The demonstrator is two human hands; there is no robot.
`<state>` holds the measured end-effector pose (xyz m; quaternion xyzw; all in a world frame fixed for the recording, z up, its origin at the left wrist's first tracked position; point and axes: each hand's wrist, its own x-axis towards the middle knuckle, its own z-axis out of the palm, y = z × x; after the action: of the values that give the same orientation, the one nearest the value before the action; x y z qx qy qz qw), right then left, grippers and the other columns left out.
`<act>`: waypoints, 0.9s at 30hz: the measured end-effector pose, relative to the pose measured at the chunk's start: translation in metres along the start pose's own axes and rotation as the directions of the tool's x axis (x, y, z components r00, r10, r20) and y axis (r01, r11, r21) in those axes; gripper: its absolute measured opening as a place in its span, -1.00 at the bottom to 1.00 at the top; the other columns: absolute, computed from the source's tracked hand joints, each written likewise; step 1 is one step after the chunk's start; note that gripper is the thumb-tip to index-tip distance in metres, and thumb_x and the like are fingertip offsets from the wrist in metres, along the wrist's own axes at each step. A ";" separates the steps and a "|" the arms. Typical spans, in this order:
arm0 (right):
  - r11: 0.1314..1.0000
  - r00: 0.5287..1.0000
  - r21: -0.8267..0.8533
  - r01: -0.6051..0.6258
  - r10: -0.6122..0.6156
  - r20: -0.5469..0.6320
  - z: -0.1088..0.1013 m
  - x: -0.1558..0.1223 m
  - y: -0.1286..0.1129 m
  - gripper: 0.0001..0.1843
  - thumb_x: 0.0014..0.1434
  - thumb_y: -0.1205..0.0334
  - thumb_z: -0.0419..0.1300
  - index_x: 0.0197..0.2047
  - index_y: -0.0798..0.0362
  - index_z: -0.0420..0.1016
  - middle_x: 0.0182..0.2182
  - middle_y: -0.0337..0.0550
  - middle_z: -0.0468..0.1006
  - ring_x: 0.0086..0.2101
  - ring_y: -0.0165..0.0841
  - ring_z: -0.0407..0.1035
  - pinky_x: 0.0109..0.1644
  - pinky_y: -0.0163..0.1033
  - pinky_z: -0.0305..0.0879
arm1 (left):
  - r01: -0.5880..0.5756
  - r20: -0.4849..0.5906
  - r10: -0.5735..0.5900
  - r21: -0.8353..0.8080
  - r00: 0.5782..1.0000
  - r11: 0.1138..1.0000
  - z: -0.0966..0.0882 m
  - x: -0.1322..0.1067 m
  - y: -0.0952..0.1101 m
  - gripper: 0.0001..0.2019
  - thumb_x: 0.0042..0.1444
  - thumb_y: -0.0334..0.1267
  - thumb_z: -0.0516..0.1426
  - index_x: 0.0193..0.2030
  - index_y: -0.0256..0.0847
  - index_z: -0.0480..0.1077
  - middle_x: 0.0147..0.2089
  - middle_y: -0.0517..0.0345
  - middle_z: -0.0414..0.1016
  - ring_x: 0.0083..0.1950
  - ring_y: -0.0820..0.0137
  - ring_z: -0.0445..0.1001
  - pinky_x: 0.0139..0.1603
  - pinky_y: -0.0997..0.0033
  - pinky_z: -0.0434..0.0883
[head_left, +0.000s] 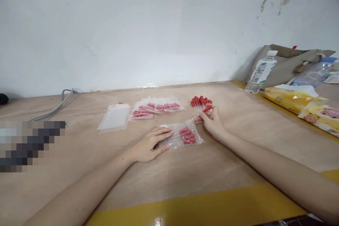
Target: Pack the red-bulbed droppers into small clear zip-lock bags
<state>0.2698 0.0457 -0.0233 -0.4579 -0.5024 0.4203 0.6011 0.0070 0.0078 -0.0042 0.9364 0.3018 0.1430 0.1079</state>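
Bag: clear, zip-topped, flat on the brown-covered table, mouth toward the right; several bagged pieces inside, red caps at the mouth end.
Left hand: palm down, fingers spread over the bag's far-left end; pinning, nothing clasped.
Right hand: finger-and-thumb pinch on one red-capped piece, stem angled at the mouth; contact with the film, cannot tell.
Loose pieces: red-capped bunch, just beyond the right hand.
Filled bags: overlapping, beyond the bag.
Plain bags: flat stack, left of those.
Handling, judged: light pressure against sliding; mouth kept parted; stem first, parallel with its neighbours; caps clear of the seal.
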 end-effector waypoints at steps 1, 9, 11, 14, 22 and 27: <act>1.000 1.000 0.011 0.000 0.000 0.015 0.002 -0.002 0.000 -0.42 -0.03 0.05 0.15 -0.06 -0.04 -0.12 -0.49 -0.35 0.33 -0.52 -0.39 0.39 -0.31 -0.17 0.41 | 0.004 0.004 -0.004 0.003 1.000 1.000 0.000 0.000 0.000 -0.54 0.23 -0.10 -0.04 0.26 -0.10 0.09 0.25 0.05 0.17 0.26 0.24 0.13 0.25 0.09 0.10; 0.999 0.998 0.017 -0.040 0.039 0.050 -0.004 -0.007 0.001 -0.47 -0.03 0.03 0.16 -0.11 -0.06 -0.08 -0.53 -0.40 0.33 -0.55 -0.40 0.39 -0.34 -0.18 0.40 | -0.005 -0.012 0.006 0.004 1.000 1.000 0.000 -0.001 0.000 -0.54 0.24 -0.11 -0.03 0.26 -0.08 0.08 0.25 0.05 0.17 0.24 0.22 0.15 0.23 0.08 0.14; 0.992 0.995 0.088 -0.091 0.086 0.058 -0.004 -0.007 0.000 -0.54 0.00 0.05 0.15 -0.15 -0.08 -0.05 -0.51 -0.38 0.35 -0.50 -0.39 0.43 -0.27 -0.15 0.42 | 0.004 -0.010 -0.004 0.004 1.000 1.000 0.000 -0.001 0.001 -0.53 0.24 -0.10 -0.04 0.27 -0.09 0.08 0.25 0.04 0.17 0.25 0.22 0.15 0.24 0.08 0.13; 0.975 0.983 0.147 -0.169 0.156 0.100 -0.006 -0.008 -0.002 -0.69 0.05 0.08 0.12 -0.22 -0.05 0.06 -0.46 -0.31 0.39 -0.46 -0.40 0.44 -0.24 -0.17 0.41 | 0.030 -0.002 -0.030 0.005 1.000 1.000 0.000 -0.001 0.002 -0.52 0.23 -0.08 -0.04 0.27 -0.11 0.06 0.24 0.01 0.18 0.25 0.21 0.15 0.24 0.07 0.12; 0.961 0.804 -0.161 -0.223 0.275 0.527 -0.030 -0.002 -0.014 -0.67 -0.14 0.15 0.34 -0.33 0.11 0.37 -0.57 -0.31 0.44 -0.57 -0.54 0.31 -0.49 -0.41 0.22 | 0.029 -0.008 -0.030 -0.013 1.000 0.999 -0.001 -0.001 0.004 -0.51 0.23 -0.09 -0.04 0.28 -0.09 0.02 0.25 0.03 0.17 0.26 0.21 0.13 0.25 0.07 0.11; 0.941 0.799 -0.266 -0.208 0.321 0.509 -0.023 0.000 -0.014 -0.63 -0.15 0.14 0.33 -0.26 0.14 0.45 -0.66 -0.37 0.38 -0.69 -0.60 0.17 -0.66 -0.45 0.01 | 0.034 0.000 -0.034 0.002 0.999 0.999 -0.002 0.000 0.005 -0.51 0.24 -0.10 -0.04 0.28 -0.09 0.02 0.25 0.02 0.17 0.26 0.23 0.14 0.25 0.07 0.11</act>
<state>0.2928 0.0400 -0.0116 -0.4421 -0.6223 0.5612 0.3198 0.0090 0.0039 -0.0011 0.9312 0.3179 0.1410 0.1093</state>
